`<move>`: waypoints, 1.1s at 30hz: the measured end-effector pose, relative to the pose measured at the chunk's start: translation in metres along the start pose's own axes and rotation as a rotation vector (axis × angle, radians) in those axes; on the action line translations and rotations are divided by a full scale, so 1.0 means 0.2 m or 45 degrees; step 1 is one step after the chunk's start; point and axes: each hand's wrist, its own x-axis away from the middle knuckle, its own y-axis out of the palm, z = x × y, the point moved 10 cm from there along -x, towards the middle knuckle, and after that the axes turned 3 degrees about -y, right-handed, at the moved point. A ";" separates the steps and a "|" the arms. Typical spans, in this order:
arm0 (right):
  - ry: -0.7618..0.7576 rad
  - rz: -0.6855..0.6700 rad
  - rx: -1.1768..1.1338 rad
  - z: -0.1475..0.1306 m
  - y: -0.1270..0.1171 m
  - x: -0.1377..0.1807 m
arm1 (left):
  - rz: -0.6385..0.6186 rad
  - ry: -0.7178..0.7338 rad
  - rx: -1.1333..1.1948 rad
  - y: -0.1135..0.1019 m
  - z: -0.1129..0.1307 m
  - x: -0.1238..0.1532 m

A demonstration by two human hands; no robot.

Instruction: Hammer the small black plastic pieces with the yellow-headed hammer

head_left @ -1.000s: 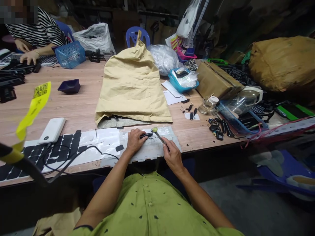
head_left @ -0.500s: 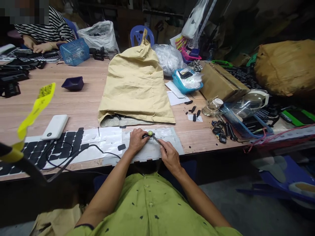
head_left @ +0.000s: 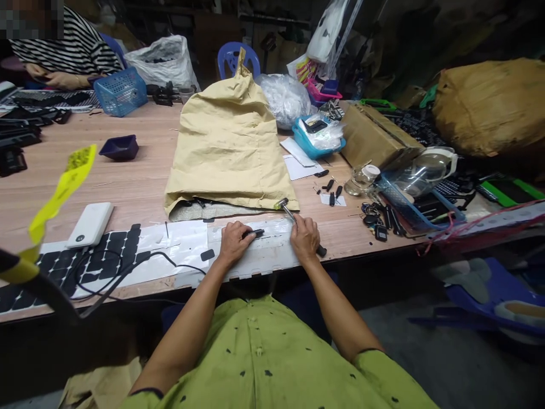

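Observation:
My left hand (head_left: 232,243) rests on a pale, worn board (head_left: 266,257) at the table's front edge. Its fingers pinch a small, slim black piece (head_left: 258,233) that lies against the board; its exact kind is too small to tell. To the right, my right hand (head_left: 305,237) is closed around a small hammer (head_left: 289,213). The hammer's yellow-green and metal head points up and left, off the black piece, and the dark end of its handle sticks out below my hand. A small black pad (head_left: 208,254) lies just left of my left hand.
A beige cloth sack (head_left: 232,147) lies behind the board. White power bank (head_left: 90,224) and cable are at left; a blue basket (head_left: 394,190) with a jug, and small black parts, at right. A co-worker in striped sleeves (head_left: 72,48) sits far left.
My right hand has moved right, and the hammer's head has swung up and away from the black piece. My left hand has stayed in place. The co-worker's hands have shifted.

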 end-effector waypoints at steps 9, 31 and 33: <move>-0.002 -0.047 0.047 -0.02 0.01 0.00 | -0.246 0.392 0.092 0.01 0.17 0.30; -0.013 -0.033 0.038 -0.04 0.00 0.01 | 0.709 -0.888 -0.077 -0.64 -0.44 -0.12; -0.015 -0.035 0.047 -0.05 0.00 0.01 | 0.716 -1.035 -0.077 -0.66 -0.51 -0.15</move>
